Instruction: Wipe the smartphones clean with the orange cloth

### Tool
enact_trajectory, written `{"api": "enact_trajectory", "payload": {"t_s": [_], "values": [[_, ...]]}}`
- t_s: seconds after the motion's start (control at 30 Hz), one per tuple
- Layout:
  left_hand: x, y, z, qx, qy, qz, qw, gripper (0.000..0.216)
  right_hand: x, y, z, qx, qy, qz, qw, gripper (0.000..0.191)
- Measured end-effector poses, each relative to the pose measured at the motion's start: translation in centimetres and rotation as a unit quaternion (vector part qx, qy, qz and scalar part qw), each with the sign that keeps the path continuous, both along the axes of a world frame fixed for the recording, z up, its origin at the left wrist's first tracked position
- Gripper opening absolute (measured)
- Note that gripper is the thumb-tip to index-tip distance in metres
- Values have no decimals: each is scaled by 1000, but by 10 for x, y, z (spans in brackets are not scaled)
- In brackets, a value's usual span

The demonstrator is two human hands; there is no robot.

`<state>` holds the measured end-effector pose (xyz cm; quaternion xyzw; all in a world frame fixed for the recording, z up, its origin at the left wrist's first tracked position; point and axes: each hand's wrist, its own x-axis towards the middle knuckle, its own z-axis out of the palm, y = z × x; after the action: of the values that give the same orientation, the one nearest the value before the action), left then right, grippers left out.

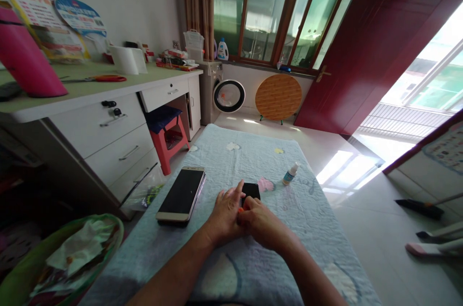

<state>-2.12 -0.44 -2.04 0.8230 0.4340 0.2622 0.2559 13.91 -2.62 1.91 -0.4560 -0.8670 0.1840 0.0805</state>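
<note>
My left hand (226,212) lies at the left edge of a black, phone-like device (252,191), its fingers stretched out and apart. My right hand (264,221) is closed at the device's near edge, its curled fingers around a small orange object (240,209). Only a bit of that orange piece shows between the hands, so its kind is unclear. Both hands hide the device's lower part. To the left rests a larger gold-framed smartphone (182,193), dark screen up, on what looks like another one. A small spray bottle (290,174) stands to the right.
A pale blue quilted cover (253,146) lies under everything. At left are a white desk (104,127) and a waste basket (117,229) full of paper. A red stool (168,139), a washing machine (210,89) with its door open and a round wooden tabletop (278,96) stand beyond.
</note>
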Motion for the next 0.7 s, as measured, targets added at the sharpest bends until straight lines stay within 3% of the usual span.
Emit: {"api": "enact_trajectory", "payload": {"t_s": [0.27, 0.53, 0.7], "values": [[-2, -3, 8, -44, 19, -17, 999, 114, 15, -11, 2, -28, 67, -57, 996, 24], [-2, -3, 14, -42, 64, -42, 996, 87, 42, -17, 0, -37, 114, -122, 985, 27], [0, -2, 15, -15, 85, -47, 995, 55, 59, -16, -2, -26, 106, -173, 979, 26]]}}
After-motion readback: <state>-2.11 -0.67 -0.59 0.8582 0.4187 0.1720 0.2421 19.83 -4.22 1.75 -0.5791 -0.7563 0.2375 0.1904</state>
